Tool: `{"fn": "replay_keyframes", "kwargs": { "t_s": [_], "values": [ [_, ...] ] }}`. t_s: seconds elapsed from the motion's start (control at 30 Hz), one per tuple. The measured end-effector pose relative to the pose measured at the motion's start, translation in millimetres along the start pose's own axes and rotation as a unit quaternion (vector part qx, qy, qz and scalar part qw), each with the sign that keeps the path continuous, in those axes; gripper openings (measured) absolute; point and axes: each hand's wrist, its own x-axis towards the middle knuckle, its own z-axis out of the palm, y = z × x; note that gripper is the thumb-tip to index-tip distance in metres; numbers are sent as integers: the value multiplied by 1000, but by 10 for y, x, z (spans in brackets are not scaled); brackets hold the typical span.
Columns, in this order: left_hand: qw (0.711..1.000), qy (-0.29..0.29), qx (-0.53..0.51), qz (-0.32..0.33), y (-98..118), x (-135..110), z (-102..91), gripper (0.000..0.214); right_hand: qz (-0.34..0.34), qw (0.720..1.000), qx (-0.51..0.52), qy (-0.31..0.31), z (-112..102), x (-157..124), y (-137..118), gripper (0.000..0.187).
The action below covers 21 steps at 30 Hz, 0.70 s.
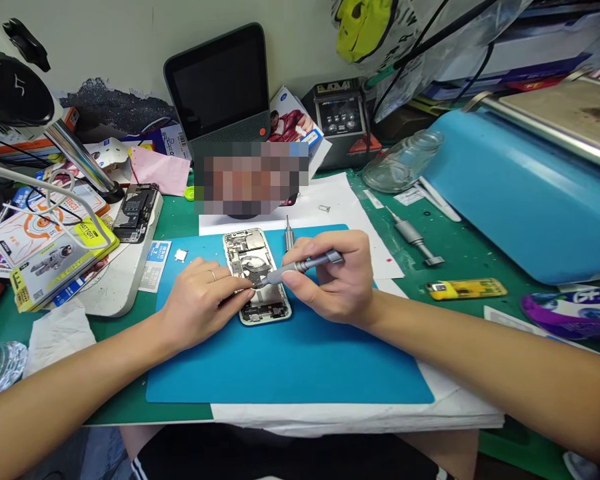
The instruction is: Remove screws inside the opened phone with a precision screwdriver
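An opened phone [254,267] with its insides showing lies on a blue mat [290,360]. My left hand [200,300] rests on the phone's left edge, fingers curled and pressing it down; a ring sits on one finger. My right hand [330,277] pinches a grey screwdriver [303,265], its tip on the phone's middle. A second screwdriver [289,235] lies just behind the phone.
A dark screen [217,83] stands at the back. Another opened phone [136,212] lies on a white board at the left beside battery packs [63,257]. A glass jar [403,162], a metal tool [414,237], a yellow part [465,289] and a large blue mat [520,193] are on the right.
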Motion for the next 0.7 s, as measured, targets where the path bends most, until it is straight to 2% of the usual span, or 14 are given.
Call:
{"fn": "replay_keyframes", "kwargs": {
  "t_s": [0.4,0.7],
  "values": [
    [1000,-6,-4,-13,-1,3,0,17,0,1000,-4,8,-3,7,4,35],
    [1000,4,-10,1,1,7,1,15,-3,1000,4,-9,-5,6,-6,38]
  ]
}}
